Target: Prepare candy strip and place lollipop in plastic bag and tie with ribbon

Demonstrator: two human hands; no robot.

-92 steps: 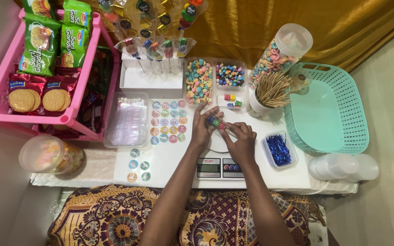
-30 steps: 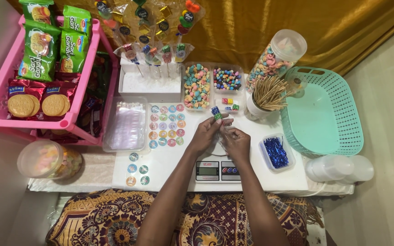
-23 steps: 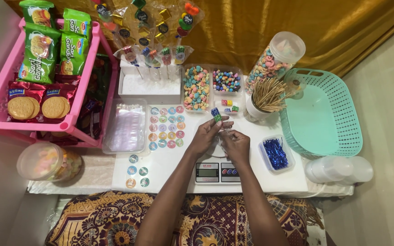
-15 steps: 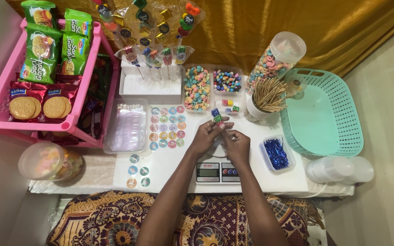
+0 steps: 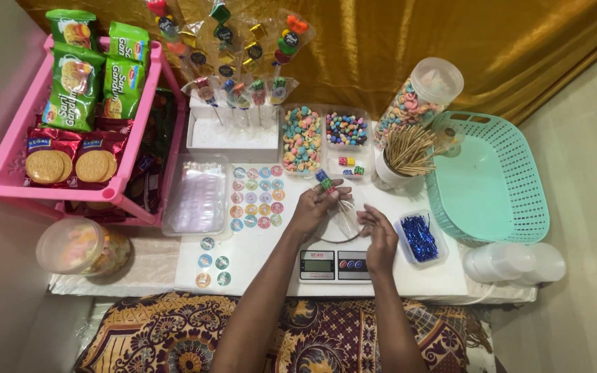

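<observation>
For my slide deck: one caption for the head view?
Left hand holds a candy skewer above the scale; right hand grips its clear wrapper.

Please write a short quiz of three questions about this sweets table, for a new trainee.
1. True or false: the left hand holds a stick of coloured candies above the digital scale.
2. Which container is nearest the right hand? A) turquoise basket B) small tray of blue twist ties C) pink rack
3. What fills the white cup beside the basket?

Key: 1 true; 2 B; 3 wooden skewers.
</observation>
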